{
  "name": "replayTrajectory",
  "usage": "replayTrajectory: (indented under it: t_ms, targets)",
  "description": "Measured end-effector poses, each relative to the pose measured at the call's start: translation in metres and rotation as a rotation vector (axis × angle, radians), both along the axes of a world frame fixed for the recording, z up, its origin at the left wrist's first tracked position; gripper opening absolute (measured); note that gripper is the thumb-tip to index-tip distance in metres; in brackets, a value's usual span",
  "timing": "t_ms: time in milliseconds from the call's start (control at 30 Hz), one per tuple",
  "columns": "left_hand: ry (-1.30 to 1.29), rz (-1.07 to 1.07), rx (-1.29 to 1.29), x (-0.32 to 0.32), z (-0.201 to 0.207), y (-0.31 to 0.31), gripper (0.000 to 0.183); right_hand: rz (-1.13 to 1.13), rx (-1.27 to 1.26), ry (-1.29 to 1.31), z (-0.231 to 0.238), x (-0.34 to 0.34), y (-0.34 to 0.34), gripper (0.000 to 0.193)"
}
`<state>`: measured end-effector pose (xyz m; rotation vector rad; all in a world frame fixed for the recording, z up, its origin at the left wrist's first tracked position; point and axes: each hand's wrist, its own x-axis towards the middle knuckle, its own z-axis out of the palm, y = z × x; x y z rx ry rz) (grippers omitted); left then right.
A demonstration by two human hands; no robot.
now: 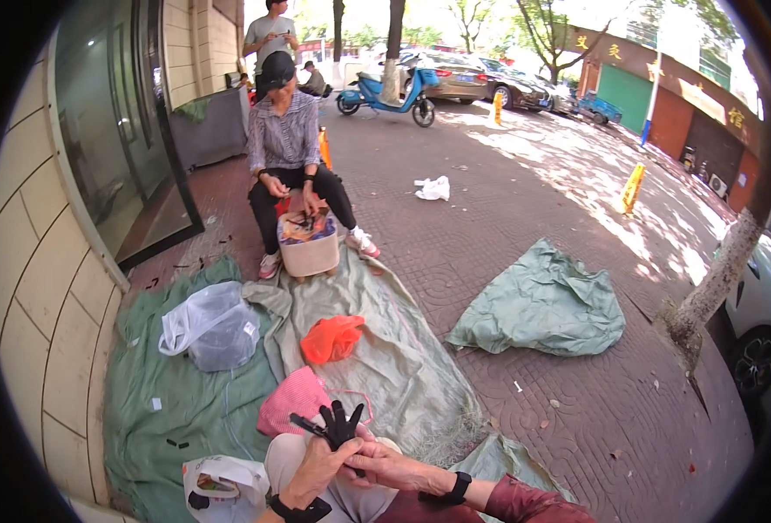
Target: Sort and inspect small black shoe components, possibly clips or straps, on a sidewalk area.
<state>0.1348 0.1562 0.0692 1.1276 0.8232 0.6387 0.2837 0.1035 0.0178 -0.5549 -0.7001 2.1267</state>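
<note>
Just above my lap, my left hand (314,469) and my right hand (392,465) meet around a bunch of black finger-like pieces (342,424). The pieces fan out upward from between my fingers, and one longer strip sticks out to the left. Their exact kind is too small to tell. Both hands are closed, with thumbs and fingertips pressed together at the base of the bunch. Right beyond them lies a pink checked bag (291,403) with a thin pink cord. A white plastic bag (225,488) with mixed contents stands left of my lap.
Green sheets (142,418) cover the ground, bearing a clear plastic bag (220,327) and an orange bag (331,338). A seated co-worker (285,139) handles items over a pale bin (310,255). A crumpled green tarp (542,305) lies to the right, near a tree trunk (712,283).
</note>
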Motion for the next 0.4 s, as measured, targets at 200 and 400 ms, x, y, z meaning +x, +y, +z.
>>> replayTrajectory:
  t_ms: [200,400]
  targets:
    - [-0.421,0.120,-0.196,-0.007,0.013,0.008,0.048,0.051,0.019,-0.015,0.022,0.005,-0.006,0.019]
    - [-0.316,0.240,-0.220,-0.016,-0.007,0.012,0.068,0.133,0.126,-0.017,0.004,-0.007,-0.004,0.020]
